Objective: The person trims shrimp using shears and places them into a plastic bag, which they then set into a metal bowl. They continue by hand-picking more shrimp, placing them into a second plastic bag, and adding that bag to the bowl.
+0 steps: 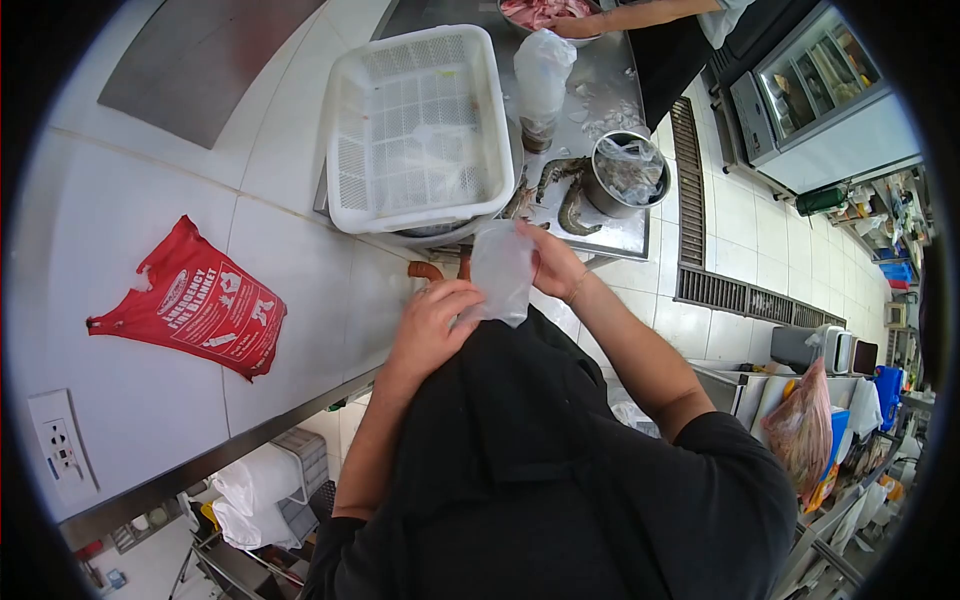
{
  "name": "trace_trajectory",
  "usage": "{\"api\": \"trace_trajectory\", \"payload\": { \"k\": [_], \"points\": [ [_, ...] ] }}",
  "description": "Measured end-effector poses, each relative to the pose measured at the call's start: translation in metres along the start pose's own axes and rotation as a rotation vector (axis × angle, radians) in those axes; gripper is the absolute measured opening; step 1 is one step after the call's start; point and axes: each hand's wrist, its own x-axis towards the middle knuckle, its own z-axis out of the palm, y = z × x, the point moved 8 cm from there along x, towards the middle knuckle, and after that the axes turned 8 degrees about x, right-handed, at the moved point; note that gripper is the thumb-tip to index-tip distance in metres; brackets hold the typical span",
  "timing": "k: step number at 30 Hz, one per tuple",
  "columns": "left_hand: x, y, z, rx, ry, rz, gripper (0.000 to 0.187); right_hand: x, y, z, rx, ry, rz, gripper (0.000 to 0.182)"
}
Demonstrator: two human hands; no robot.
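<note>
A clear plastic bag point(503, 268) is stretched between my two hands in front of my dark apron. My left hand point(440, 318) grips its lower left side, and my right hand point(550, 262) pinches its upper right edge. Just beyond the bag, several large raw shrimp point(575, 210) lie on the steel table point(625, 238). A steel pot point(628, 175) with plastic bagging in it stands right of them. Behind the shrimp is an upright plastic-wrapped container point(540, 90). Left of these sits a white perforated basket point(420, 130), resting over a round metal bowl.
Another person's hand point(575, 24) reaches into a bowl of raw meat point(545, 10) at the table's far end. A red fire blanket pouch point(205, 300) hangs on the tiled wall at left. Floor drain grates point(690, 190) and a glass-front fridge point(815, 100) are at right.
</note>
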Motion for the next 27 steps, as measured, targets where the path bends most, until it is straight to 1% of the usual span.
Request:
{"api": "trace_trajectory", "payload": {
  "k": [2,3,4,5,6,7,8,9,11,14,17,20,23,26,27],
  "points": [
    [-0.001,-0.011,0.005,0.008,-0.044,-0.107,0.022,-0.013,-0.008,0.007,-0.155,-0.084,0.145,0.060],
    [-0.002,-0.017,0.003,0.012,-0.036,-0.190,0.019,-0.019,-0.012,0.006,-0.234,-0.126,0.219,0.065],
    [-0.004,-0.023,0.003,0.014,-0.028,-0.274,0.016,-0.015,-0.032,-0.014,-0.500,0.025,0.093,0.072],
    [-0.007,-0.028,0.003,0.016,-0.019,-0.358,0.014,-0.005,-0.055,-0.029,-0.803,0.084,-0.091,0.066],
    [-0.008,-0.031,0.004,0.048,-0.003,-0.361,0.014,0.009,-0.088,-0.049,-1.509,0.247,-0.461,0.050],
    [-0.013,-0.037,0.006,0.083,0.013,-0.369,0.014,-0.009,-0.106,-0.033,-1.859,0.383,-0.713,0.039],
    [-0.018,-0.043,0.008,0.117,0.029,-0.377,0.014,-0.004,-0.117,-0.039,-1.942,0.351,-0.837,0.042],
    [-0.022,-0.052,0.014,0.071,0.001,-0.420,0.017,-0.002,-0.121,-0.042,-1.991,0.340,-0.776,0.049],
    [-0.029,-0.066,0.028,-0.030,-0.063,-0.498,0.021,0.006,-0.118,-0.045,-2.228,0.265,-0.775,0.046],
    [-0.025,-0.047,0.023,-0.212,-0.183,-0.590,0.031,0.024,-0.112,-0.069,-2.409,0.193,-0.491,0.039],
    [-0.024,-0.043,0.021,-0.274,-0.153,-0.519,0.042,0.024,-0.111,-0.077,-2.485,0.136,-0.560,0.031],
    [-0.027,-0.042,0.025,-0.301,-0.219,-0.470,0.040,0.022,-0.109,-0.072,-2.572,0.026,-0.677,0.028],
    [-0.025,-0.036,0.020,-0.282,-0.321,-0.491,0.036,0.024,-0.107,-0.064,-2.543,0.022,-0.664,0.027],
    [-0.027,-0.051,0.031,-0.150,-0.110,-0.215,0.034,0.011,-0.112,-0.050,-2.460,0.089,-0.654,0.029],
    [-0.026,-0.052,0.028,-0.156,-0.059,-0.234,0.033,0.009,-0.117,-0.052,-2.354,0.158,-0.736,0.030]
  ]
}}
